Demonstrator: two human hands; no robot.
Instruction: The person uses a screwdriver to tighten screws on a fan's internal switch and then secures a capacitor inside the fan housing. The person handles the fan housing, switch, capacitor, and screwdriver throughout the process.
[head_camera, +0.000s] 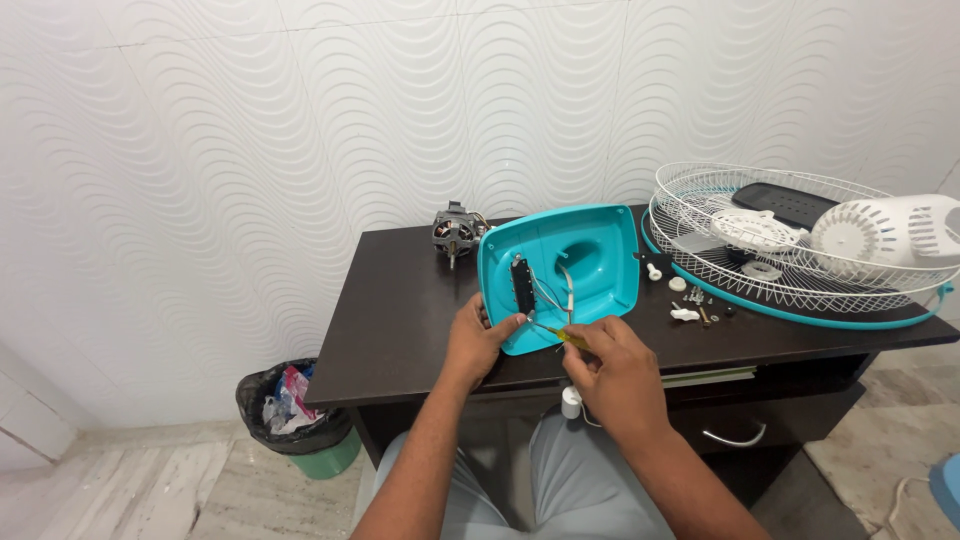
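A turquoise plastic fan base (590, 262) stands tilted on the dark wooden table (400, 320), its hollow underside facing me. Inside it are a black switch block (521, 283) and loose white wires (565, 285). My left hand (478, 340) grips the base's lower left edge. My right hand (615, 362) holds a small yellow-handled screwdriver (570, 337) whose tip points into the base near the wires. A white plug piece (571, 402) dangles below the table edge.
A small electric motor (455, 234) sits at the table's back. White wire fan guards (790, 245), a white motor housing (885, 232) and several small screws and knobs (690, 298) lie at the right. A green bin (295, 415) stands on the floor left.
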